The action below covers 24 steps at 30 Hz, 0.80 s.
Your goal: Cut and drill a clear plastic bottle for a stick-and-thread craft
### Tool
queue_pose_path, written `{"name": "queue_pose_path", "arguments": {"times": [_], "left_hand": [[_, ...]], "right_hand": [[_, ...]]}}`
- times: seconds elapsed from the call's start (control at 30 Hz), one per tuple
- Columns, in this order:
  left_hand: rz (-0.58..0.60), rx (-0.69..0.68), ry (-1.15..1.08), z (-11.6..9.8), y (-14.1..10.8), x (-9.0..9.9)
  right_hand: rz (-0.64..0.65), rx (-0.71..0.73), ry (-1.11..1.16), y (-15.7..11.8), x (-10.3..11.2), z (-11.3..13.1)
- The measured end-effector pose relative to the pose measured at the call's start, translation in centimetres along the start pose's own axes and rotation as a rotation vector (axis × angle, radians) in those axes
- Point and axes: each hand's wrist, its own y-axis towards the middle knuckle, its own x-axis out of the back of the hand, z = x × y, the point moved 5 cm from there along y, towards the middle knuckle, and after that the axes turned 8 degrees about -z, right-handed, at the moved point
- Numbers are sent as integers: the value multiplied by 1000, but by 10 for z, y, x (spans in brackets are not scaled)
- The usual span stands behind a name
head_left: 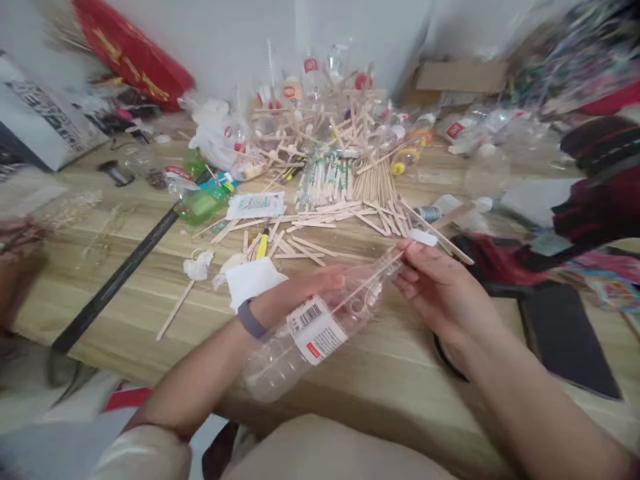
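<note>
A clear plastic bottle [277, 370] with a white and red label lies tilted in front of me, its neck up toward the right. My left hand [313, 283] is wrapped around the bottle's far side, so part of its fingers shows only through the plastic. At the bottle's mouth, my right hand [425, 277] pinches the end of a thin wooden stick [357, 291], which runs down through the neck into the bottle. Behind the hands, loose flat wooden sticks [305, 248] are scattered over the wooden table [200, 360].
A yellow cutter [263, 245] and white tissue [253, 280] lie left of the bottle. Farther back are bundled skewers [375, 181] and wrapped sticks [325, 177]. A dark phone [570, 340] rests at right. A black bar [125, 270] crosses the left side.
</note>
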Motion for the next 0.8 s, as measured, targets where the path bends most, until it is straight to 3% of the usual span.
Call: {"name": "queue_pose_path", "arguments": {"times": [0.8], "left_hand": [[54, -41, 20, -3, -4, -2]], "right_hand": [[18, 11, -27, -3, -1, 0]]}}
